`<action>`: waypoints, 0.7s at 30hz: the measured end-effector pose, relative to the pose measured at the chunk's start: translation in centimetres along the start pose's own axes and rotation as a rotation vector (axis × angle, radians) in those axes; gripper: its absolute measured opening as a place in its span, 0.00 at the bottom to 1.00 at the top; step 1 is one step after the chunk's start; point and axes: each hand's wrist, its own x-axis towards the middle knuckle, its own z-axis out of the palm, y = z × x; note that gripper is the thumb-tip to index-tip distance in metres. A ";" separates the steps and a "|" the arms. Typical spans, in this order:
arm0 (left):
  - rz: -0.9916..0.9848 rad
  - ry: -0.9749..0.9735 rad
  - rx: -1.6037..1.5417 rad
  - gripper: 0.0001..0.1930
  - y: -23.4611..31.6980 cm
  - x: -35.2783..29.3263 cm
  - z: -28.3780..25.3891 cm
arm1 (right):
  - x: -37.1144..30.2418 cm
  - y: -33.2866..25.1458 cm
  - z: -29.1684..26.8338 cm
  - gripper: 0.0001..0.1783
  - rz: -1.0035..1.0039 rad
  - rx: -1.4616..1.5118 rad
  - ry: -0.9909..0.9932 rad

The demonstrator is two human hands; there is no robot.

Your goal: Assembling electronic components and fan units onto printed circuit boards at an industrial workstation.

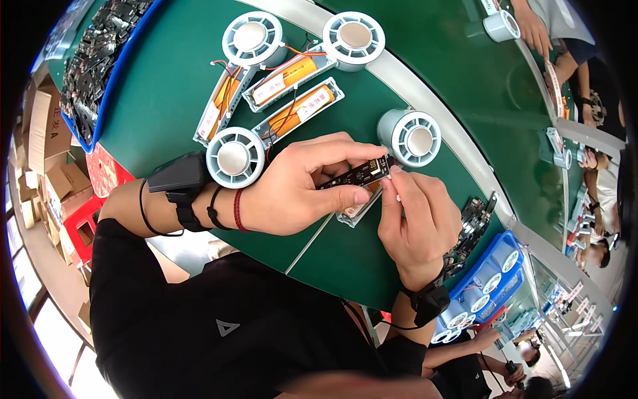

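My left hand [299, 183] grips a narrow black circuit board [362, 174] between thumb and fingers. At the board's right end, my right hand [422, 216] is closed in a pinch, with a small white wire plug [398, 197] showing at its fingertips. Beneath both hands lies a pale blue fan handle [352, 216], mostly hidden. Its round fan head [417, 139] appears just beyond my right hand. Another fan head [234, 158] sits against my left wrist, joined to an open handle with an orange battery [302, 110].
Two more fans [252, 38] [353, 40] with open battery handles lie at the far side of the green table [166, 86]. A blue-rimmed bin [109, 100] of circuit boards stands left. Loose boards [473, 226] and a blue tray [508, 292] of fans are right. Other people work beyond.
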 end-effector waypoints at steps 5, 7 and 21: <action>0.056 0.011 -0.043 0.29 -0.5 -0.4 0.1 | 0.3 0.3 0.0 0.11 -0.040 0.036 -0.001; 0.090 0.019 0.074 0.28 -0.4 -0.2 0.1 | 0.0 0.2 -0.4 0.10 -0.052 0.010 -0.011; 0.023 0.055 0.086 0.27 0.5 -0.5 0.6 | -0.1 0.0 0.1 0.10 0.004 0.046 -0.009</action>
